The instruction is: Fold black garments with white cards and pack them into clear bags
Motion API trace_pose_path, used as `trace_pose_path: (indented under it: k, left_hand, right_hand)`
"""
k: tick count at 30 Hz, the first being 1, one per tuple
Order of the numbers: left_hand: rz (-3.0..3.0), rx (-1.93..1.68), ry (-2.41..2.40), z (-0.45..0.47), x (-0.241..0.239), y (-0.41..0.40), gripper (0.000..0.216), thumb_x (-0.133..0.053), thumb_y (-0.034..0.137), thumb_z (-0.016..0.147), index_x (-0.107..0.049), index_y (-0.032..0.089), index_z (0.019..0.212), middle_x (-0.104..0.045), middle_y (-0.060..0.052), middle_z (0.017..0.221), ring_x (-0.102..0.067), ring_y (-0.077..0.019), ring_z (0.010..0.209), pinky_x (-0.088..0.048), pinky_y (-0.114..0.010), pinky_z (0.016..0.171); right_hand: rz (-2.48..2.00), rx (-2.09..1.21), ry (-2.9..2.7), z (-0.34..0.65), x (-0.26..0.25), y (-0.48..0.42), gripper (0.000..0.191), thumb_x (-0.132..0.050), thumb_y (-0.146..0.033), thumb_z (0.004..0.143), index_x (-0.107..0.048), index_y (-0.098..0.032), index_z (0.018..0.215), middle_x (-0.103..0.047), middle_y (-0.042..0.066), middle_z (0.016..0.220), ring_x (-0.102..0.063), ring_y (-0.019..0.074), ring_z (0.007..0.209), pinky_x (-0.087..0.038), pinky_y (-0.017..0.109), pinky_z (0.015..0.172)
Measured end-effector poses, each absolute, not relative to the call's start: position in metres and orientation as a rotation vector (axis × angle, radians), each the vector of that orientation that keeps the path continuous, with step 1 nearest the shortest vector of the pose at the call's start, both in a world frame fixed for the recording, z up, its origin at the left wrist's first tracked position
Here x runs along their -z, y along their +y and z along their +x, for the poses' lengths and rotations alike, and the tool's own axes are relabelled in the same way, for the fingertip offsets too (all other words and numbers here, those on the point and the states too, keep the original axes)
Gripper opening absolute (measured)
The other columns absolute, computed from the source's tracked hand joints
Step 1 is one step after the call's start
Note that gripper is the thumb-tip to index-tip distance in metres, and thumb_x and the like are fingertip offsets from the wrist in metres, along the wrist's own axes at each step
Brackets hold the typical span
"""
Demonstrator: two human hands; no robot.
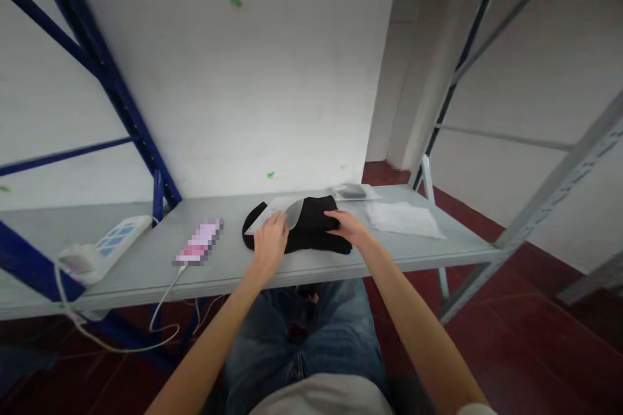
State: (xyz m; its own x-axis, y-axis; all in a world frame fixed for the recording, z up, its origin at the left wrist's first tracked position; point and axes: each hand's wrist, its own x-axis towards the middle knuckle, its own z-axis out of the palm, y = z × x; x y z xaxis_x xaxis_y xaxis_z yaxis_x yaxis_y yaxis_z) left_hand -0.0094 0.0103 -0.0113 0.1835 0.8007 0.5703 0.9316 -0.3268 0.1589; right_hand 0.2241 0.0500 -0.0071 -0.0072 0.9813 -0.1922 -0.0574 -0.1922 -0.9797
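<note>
A folded black cloth item point(316, 224) lies flat on the grey shelf top in front of me; its exact kind does not show. Across its left part rests a translucent plastic sleeve point(294, 213) with a whitish panel. My left hand point(271, 238) has its fingers closed on the sleeve, above the cloth. At the cloth's right end, my right hand point(348, 225) pinches the edge, thumb and fingers on either side of the fabric. The underside of the cloth is hidden.
Right of the cloth lie white plastic bags point(403, 219) and a clear packet with a dark item point(351, 192) behind. To the left are a phone point(200, 243) on a charging cable and a white power strip point(119, 243). Blue posts point(124, 104) and a white wall bound the shelf.
</note>
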Motion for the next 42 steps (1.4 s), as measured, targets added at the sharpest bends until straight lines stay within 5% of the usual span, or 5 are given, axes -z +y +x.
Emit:
trace_pose_path:
  k: [10, 21, 29, 42]
  left_hand:
    - [-2.390, 0.829, -1.585, 0.009, 0.013, 0.007, 0.045, -0.052, 0.010, 0.097, -0.066, 0.020, 0.138, -0.071, -0.008, 0.138, -0.069, -0.0296, 0.120, -0.059, -0.040, 0.094]
    - [-2.535, 1.002, -1.429, 0.015, 0.017, 0.008, 0.045, -0.046, 0.014, 0.103, -0.064, 0.022, 0.143, -0.069, -0.005, 0.141, -0.067, -0.0256, 0.127, -0.057, -0.037, 0.104]
    - [-2.573, 1.062, -1.350, 0.006, 0.019, 0.013, 0.044, -0.046, 0.013, 0.102, -0.066, 0.026, 0.139, -0.071, -0.002, 0.138, -0.068, -0.0228, 0.124, -0.056, -0.035, 0.105]
    - [-2.588, 1.118, -1.499, -0.017, 0.034, 0.036, 0.042, -0.050, 0.016, 0.096, -0.066, 0.028, 0.133, -0.073, -0.004, 0.121, -0.070, -0.0186, 0.104, -0.057, -0.034, 0.098]
  right_hand:
    - [-1.178, -1.429, -0.903, 0.215, 0.005, 0.045, 0.012, -0.072, -0.021, 0.085, -0.068, -0.020, 0.097, -0.076, 0.008, 0.107, -0.070, 0.0245, 0.109, -0.065, 0.034, 0.076]
    - [-1.215, -1.372, -0.765, 0.181, 0.021, 0.039, 0.028, -0.068, -0.024, 0.087, -0.062, -0.024, 0.115, -0.073, 0.009, 0.125, -0.068, 0.0247, 0.118, -0.063, 0.032, 0.079]
    - [-1.365, -1.250, -0.774, 0.168, 0.021, 0.050, 0.050, -0.069, -0.028, 0.088, -0.054, -0.028, 0.136, -0.073, 0.009, 0.122, -0.071, 0.0227, 0.108, -0.062, 0.034, 0.078]
    - [-1.442, -1.252, -0.892, 0.150, 0.018, 0.040, 0.028, -0.066, -0.031, 0.089, -0.067, -0.023, 0.116, -0.076, 0.009, 0.119, -0.071, 0.0221, 0.110, -0.058, 0.028, 0.081]
